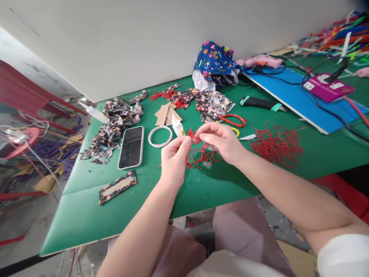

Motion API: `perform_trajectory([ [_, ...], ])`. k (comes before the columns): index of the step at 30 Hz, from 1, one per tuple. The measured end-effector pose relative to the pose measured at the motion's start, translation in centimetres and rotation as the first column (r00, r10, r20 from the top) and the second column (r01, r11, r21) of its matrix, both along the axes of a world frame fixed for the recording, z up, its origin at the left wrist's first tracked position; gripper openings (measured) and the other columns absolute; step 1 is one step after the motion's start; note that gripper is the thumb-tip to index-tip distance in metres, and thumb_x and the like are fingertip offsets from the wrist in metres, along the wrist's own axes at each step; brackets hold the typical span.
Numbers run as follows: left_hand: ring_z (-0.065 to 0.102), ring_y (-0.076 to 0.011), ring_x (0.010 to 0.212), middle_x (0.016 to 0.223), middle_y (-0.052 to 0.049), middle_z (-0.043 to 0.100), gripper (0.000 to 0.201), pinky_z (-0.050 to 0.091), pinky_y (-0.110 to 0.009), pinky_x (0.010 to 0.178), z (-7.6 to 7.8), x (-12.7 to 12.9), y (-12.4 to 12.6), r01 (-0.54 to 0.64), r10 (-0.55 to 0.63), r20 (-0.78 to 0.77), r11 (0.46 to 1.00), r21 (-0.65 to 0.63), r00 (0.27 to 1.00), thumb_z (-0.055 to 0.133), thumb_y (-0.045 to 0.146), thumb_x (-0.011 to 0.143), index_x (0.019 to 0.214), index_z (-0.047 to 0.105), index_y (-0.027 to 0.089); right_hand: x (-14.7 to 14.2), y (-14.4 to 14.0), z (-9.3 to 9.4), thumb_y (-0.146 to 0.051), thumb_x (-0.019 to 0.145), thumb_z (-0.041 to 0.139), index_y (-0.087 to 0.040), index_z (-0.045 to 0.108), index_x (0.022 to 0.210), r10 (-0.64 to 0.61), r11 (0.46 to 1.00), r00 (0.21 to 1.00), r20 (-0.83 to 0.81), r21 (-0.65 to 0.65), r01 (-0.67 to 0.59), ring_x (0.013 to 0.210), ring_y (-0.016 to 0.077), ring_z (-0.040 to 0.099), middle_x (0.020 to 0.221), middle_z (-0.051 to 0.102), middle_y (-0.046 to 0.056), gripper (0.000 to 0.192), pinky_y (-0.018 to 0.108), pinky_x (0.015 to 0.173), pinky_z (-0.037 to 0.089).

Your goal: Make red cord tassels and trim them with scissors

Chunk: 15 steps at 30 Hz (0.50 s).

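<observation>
My left hand [175, 156] pinches a small bunch of red cord [192, 133] between thumb and fingers above the table. From the right, my right hand [220, 140] meets it, its fingertips closed on the same red cord. Below both hands lie loose loops of red cord [206, 157]. A larger tangle of red cord [275, 144] sits to the right. Just behind the hands stand a white glue bottle [177, 125] and red-handled scissors [235, 120]. A floral strip with a cardboard centre [117, 187] lies at the front left.
On the green table [86, 215] are a phone [131, 147], a white ring of tape [160, 136], cardboard pieces [166, 114], floral fabric scraps [122, 111] and a utility knife [262, 103]. A blue board [300, 96], purple power strip [328, 87] and pink glue gun [262, 61] occupy the back right.
</observation>
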<state>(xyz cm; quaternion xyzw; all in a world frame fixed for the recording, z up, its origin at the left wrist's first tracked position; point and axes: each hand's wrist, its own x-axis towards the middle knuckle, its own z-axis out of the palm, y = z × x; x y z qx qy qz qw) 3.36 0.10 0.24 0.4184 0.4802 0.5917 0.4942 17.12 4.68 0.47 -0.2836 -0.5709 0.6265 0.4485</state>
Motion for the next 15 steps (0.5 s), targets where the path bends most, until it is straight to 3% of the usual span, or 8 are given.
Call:
perform_trajectory([
  [10,0.021,-0.0035,0.04,0.047,0.007,0.03,0.022,0.015,-0.02,0.038,-0.08,-0.05,0.09,0.005,-0.005,-0.011,1.0,-0.019,1.0,0.061,0.039,0.076,0.07,0.063,0.018,-0.43,-0.05,0.12,-0.033,0.071,0.068,-0.019,0.064,0.081,-0.065,0.998,0.997,0.03,0.016,0.065,0.074,0.0117,0.062,0.078,0.066,0.0,0.017,0.018,0.051,0.05],
  [15,0.026,-0.0044,0.042,0.049,0.006,0.038,0.022,0.02,-0.022,0.04,-0.21,-0.05,0.08,-0.047,0.049,-0.092,0.999,0.028,0.994,0.062,0.04,0.075,0.073,0.065,0.018,-0.38,0.0,0.14,-0.027,0.07,0.069,-0.02,0.066,0.078,-0.086,0.994,0.995,0.059,0.066,0.082,0.068,0.009,0.059,0.076,0.066,-0.001,0.012,0.016,0.05,0.049],
])
